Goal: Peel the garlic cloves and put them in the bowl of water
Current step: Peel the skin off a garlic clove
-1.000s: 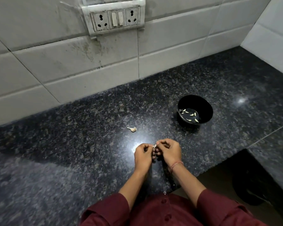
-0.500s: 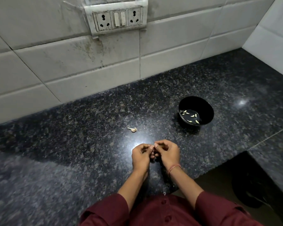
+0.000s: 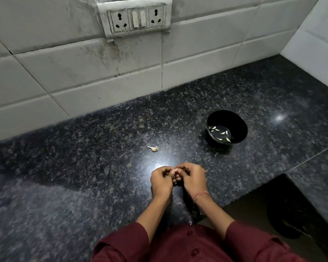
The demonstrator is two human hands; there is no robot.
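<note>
Head view, looking down. White tiled wall across the back, stained under a socket plate with two outlets and two switches. Dark speckled granite tabletop fills most of the frame, with a glare spot just beyond the hands. Maroon shirt at the bottom edge, sleeves pushed up the forearms.

Black round bowl stands upright on the tabletop, right of centre and well apart from the hands. It holds shallow water, with several pale peeled cloves lying loose in it, none stacked.

Left hand and right hand are knuckles-up and touching each other, low over the tabletop near its front edge. The fingers of both are curled in tight, tips meeting. A small pale bit shows between the tips, probably the garlic clove; it is too small to tell whether peeled or not. Both hands appear to pinch it. A thin red thread circles the right wrist.

One loose garlic piece with a short stem lies on the tabletop, beyond the left hand and clear of it.
</note>
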